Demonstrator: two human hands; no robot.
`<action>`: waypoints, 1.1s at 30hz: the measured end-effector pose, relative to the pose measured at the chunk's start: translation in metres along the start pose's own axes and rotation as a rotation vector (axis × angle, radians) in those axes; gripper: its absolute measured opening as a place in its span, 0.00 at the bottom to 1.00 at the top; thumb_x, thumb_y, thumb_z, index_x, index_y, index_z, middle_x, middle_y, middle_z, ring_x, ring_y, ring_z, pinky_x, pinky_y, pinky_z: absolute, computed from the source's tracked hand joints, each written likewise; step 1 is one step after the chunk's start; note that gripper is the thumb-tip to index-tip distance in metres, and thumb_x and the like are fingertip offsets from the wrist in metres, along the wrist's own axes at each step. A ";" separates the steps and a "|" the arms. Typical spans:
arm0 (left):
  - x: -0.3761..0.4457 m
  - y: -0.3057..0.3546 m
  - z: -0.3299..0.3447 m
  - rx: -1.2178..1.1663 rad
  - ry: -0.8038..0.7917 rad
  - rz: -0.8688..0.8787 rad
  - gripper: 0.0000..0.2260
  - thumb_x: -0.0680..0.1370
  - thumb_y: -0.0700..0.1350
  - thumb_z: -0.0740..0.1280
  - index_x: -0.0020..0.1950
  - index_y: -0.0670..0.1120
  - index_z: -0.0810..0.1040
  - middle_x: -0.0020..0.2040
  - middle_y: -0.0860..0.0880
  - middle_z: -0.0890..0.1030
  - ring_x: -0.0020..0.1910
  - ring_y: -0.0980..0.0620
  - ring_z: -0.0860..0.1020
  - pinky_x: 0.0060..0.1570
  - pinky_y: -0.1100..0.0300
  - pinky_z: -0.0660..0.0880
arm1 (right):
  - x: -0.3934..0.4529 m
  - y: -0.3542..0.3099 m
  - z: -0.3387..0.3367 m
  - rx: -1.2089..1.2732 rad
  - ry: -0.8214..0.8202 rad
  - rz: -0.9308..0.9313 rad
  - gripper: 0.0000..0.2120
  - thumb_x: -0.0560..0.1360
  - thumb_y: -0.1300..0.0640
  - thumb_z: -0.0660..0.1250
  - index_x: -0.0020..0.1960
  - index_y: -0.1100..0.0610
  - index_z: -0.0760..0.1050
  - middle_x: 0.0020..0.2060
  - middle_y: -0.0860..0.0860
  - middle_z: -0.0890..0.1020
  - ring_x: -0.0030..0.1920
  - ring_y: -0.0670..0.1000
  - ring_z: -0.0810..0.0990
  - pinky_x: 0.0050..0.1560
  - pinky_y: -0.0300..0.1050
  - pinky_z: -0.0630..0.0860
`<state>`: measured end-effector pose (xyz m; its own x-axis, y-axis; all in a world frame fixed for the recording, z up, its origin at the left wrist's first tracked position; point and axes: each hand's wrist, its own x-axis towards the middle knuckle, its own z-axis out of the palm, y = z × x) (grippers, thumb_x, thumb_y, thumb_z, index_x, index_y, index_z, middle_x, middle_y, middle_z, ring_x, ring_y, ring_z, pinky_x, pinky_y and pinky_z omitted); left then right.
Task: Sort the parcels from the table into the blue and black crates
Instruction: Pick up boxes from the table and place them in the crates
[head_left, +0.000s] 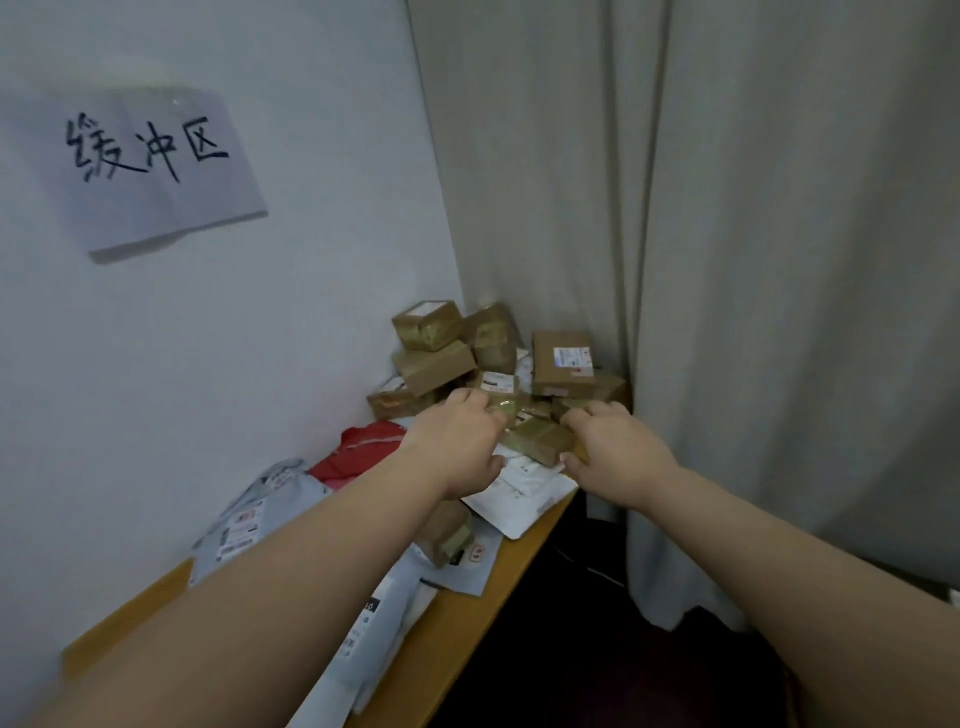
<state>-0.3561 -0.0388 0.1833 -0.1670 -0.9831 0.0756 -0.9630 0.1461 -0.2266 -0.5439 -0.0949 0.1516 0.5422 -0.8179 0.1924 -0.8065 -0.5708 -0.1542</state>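
Nearest, grey mailing bags (236, 525) lie on the wooden table (457, 644). Farther on, the left hand (462, 447) and right hand (618, 457) each grip an end of a small brown box (540, 439) above a white envelope (524, 493). Beyond, stacked cardboard parcels (436, 364) fill the corner by the curtain (727, 260).

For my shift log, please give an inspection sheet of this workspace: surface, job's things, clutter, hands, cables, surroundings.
Surface: wooden table, mostly covered.
Job's things: brown boxes piled in the corner; grey mailers, white mailers and a red bag nearer; crates not in view.
Clutter: nothing seen.
Hands: left hand and right hand both grip one small box, fingers curled round it.
Cables: a thin line on the floor, possibly a cable.
Surroundings: wall sign, grey curtain.
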 end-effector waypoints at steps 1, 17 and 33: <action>0.013 -0.003 0.007 -0.007 0.001 0.013 0.23 0.79 0.55 0.62 0.71 0.47 0.68 0.69 0.43 0.67 0.69 0.44 0.64 0.61 0.49 0.71 | 0.009 0.007 0.006 0.011 -0.009 0.010 0.21 0.77 0.48 0.63 0.68 0.55 0.69 0.63 0.55 0.73 0.64 0.57 0.69 0.61 0.49 0.72; 0.214 -0.073 0.128 -0.275 -0.083 0.108 0.28 0.78 0.53 0.63 0.75 0.47 0.59 0.67 0.44 0.67 0.66 0.42 0.67 0.59 0.47 0.72 | 0.177 0.103 0.087 0.003 -0.193 0.246 0.21 0.77 0.49 0.64 0.68 0.55 0.70 0.62 0.56 0.74 0.64 0.57 0.71 0.64 0.48 0.70; 0.382 -0.082 0.225 -0.511 -0.186 -0.173 0.28 0.78 0.55 0.65 0.75 0.49 0.61 0.68 0.45 0.68 0.65 0.44 0.69 0.60 0.49 0.73 | 0.335 0.241 0.210 0.192 -0.304 0.311 0.24 0.79 0.47 0.61 0.72 0.54 0.63 0.66 0.55 0.72 0.66 0.56 0.69 0.65 0.50 0.69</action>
<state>-0.2929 -0.4515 0.0124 -0.0019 -0.9936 -0.1126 -0.9607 -0.0295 0.2761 -0.5067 -0.5217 -0.0249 0.3494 -0.9196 -0.1796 -0.8988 -0.2747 -0.3416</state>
